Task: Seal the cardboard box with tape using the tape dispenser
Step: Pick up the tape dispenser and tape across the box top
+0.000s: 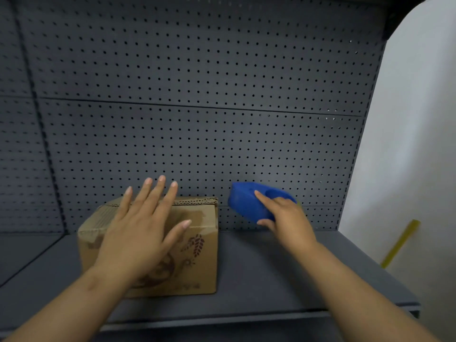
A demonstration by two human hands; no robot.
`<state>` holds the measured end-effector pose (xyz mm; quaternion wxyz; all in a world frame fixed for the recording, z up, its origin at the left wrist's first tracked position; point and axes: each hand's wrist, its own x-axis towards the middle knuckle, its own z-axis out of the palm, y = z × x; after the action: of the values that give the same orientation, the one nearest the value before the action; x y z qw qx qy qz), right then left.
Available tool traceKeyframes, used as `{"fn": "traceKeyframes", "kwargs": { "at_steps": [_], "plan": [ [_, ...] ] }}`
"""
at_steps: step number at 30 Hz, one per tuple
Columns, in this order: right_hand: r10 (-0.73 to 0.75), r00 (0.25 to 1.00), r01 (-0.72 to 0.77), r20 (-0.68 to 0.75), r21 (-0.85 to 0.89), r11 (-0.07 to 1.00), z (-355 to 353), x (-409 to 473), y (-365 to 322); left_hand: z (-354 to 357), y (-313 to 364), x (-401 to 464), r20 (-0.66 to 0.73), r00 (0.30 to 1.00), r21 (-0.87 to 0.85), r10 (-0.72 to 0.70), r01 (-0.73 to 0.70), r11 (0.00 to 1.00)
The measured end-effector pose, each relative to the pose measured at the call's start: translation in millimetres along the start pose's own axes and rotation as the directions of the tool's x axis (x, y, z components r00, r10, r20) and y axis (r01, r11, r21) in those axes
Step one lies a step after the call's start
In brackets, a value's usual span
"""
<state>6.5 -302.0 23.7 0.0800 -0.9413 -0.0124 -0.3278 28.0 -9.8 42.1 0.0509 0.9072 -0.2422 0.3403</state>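
A brown cardboard box [197, 262] with a dark printed plant motif stands on the grey shelf [271, 272], left of centre. My left hand [140, 225] hovers in front of and over the box with fingers spread, holding nothing. My right hand [286, 215] grips a blue tape dispenser [246, 203] in the air to the right of the box, level with its top edge, index finger stretched along the dispenser's side. The box top is mostly hidden behind my left hand.
A dark grey pegboard wall [197, 95] rises right behind the shelf. The shelf's front edge [222, 317] runs below my forearms. A white wall [419, 144] and a slanted yellow strip [399, 243] lie to the right.
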Motion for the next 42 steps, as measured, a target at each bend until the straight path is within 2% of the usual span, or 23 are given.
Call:
{"fn": "traceKeyframes", "kwargs": {
  "at_steps": [3,10,16,19,22,25,28,30,33,40,42],
  "plan": [
    [-0.151,0.983,0.156,-0.101,0.046,0.987,-46,25,-25,-21,-11,17,-0.074,0.997,-0.002,0.002,-0.002,1.000],
    [-0.476,0.872,0.488,-0.111,0.121,0.865,-99,67,-77,-73,-51,44,-0.127,0.992,0.001,0.014,-0.014,1.000],
    [-0.588,0.798,0.601,-0.134,0.100,0.793,-92,89,-105,-95,-91,49,-0.043,0.996,-0.086,0.075,-0.079,0.993],
    [-0.580,0.803,0.594,-0.140,0.097,0.799,-87,99,-120,-96,-108,51,0.027,0.996,-0.129,0.086,-0.081,0.988],
    [-0.559,0.815,0.576,-0.149,0.109,0.810,-83,108,-138,-93,-124,57,0.175,0.984,-0.292,0.026,0.027,0.956],
    [-0.530,0.835,0.548,-0.147,0.122,0.828,-78,116,-154,-92,-135,60,0.233,0.972,-0.588,0.018,0.126,0.799],
    [-0.495,0.857,0.510,-0.143,0.099,0.855,-72,123,-169,-89,-144,63,0.226,0.973,-0.737,0.053,0.135,0.662],
    [-0.464,0.878,0.476,-0.120,0.100,0.874,-69,128,-179,-87,-152,64,0.258,0.963,-0.778,0.079,0.159,0.607],
    [-0.432,0.896,0.442,-0.100,0.116,0.890,-61,135,-193,-79,-162,69,0.271,0.958,-0.774,0.090,0.162,0.612],
    [-0.354,0.935,0.353,-0.006,0.097,0.931,-48,145,-212,-50,-195,81,0.218,0.975,-0.792,-0.042,0.202,0.576],
    [-0.338,0.941,0.334,0.028,0.088,0.938,-44,147,-214,-44,-204,84,0.229,0.971,-0.846,-0.071,0.235,0.479]
  ]
}}
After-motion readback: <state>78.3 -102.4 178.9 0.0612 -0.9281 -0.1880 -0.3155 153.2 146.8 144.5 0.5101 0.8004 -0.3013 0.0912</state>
